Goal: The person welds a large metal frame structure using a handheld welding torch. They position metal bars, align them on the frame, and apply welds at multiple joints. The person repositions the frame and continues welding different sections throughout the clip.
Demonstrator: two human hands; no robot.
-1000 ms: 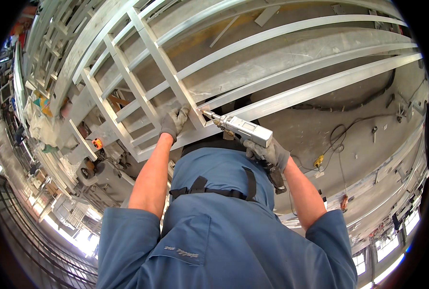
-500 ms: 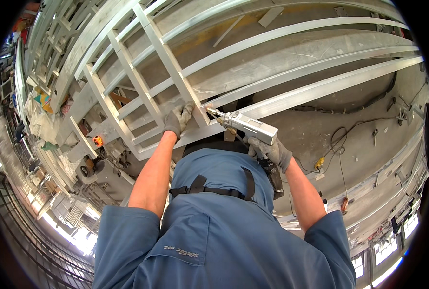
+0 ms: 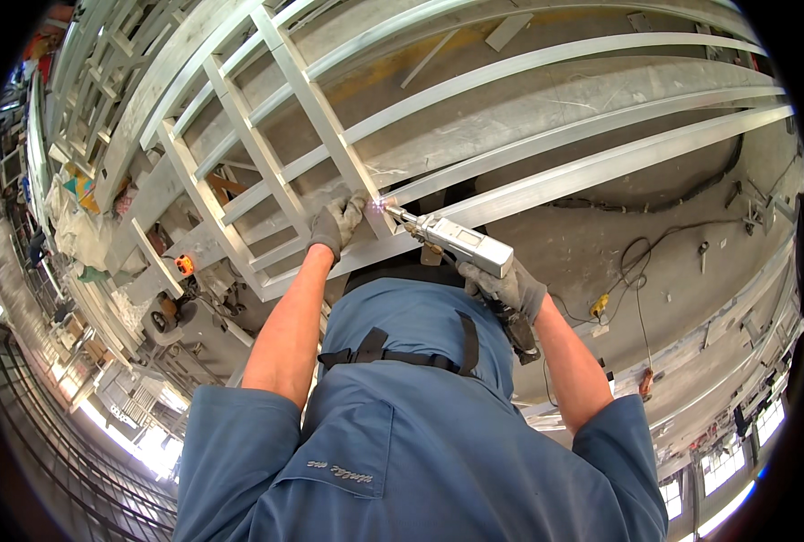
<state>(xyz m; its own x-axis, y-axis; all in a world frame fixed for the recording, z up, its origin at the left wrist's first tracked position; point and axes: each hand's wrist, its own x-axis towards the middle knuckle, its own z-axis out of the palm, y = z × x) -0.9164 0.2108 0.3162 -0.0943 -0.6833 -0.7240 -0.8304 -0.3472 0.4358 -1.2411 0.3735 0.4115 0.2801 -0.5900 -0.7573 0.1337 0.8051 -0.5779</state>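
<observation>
My right hand (image 3: pixel 507 287), in a grey glove, is closed round the grip of a silver, box-bodied welding gun (image 3: pixel 463 242). Its narrow nozzle points left at a joint of the pale metal frame (image 3: pixel 334 138), where a small violet-white glow shows at the tip. Close to that glow, my gloved left hand (image 3: pixel 334 226) lies against the same crossbar, fingers curled on the tube; their undersides are hidden. The frame is made of square tubes crossing in a ladder-like pattern, with long rails running off to the right.
An orange tape measure (image 3: pixel 184 265) lies left of the frame. On the floor to the right are a dark cable (image 3: pixel 638 262) and a yellow connector (image 3: pixel 599 305). More metal lengths (image 3: pixel 104 77) are stacked at the far left. A loose strip (image 3: pixel 508 32) rests beyond the rails.
The welding gun has shifted slightly left and its nozzle has come up to the joint. A bright violet glow has appeared at its tip. My left hand is nearly unmoved.
</observation>
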